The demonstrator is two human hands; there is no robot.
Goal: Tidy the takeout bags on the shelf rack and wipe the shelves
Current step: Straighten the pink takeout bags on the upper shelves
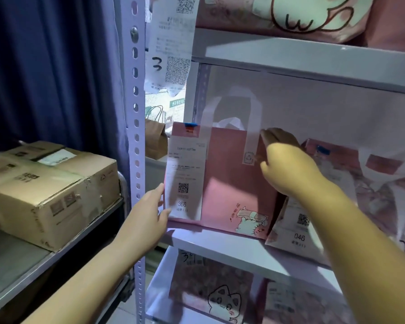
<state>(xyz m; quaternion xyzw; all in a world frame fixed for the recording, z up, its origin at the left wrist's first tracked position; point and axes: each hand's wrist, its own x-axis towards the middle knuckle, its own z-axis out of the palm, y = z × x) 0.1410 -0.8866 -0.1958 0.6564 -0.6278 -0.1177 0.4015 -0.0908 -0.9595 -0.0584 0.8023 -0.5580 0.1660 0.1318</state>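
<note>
At shelf edge (pixel 220 243), flat left grip (pixel 147 216) touches pink bag (pixel 232 183); right grip (pixel 288 164) pinches it.

A matt pink bag (pixel 234 178) of smooth, cloth-like material, with flat white strap handles (pixel 251 127) and a thin printed paper receipt (pixel 187 178) on its front, stands on a smooth, white-painted shelf (pixel 243 251) with a slight sheen. The rack's post (pixel 136 136) is pale painted metal punched with holes, fixed by a dull steel bolt (pixel 134 33). Beside it are a scuffed brown cardboard box (pixel 49 190), a creased kraft-paper sack (pixel 156 141) and a dark blue cloth curtain (pixel 52 66) hanging in soft folds.
</note>
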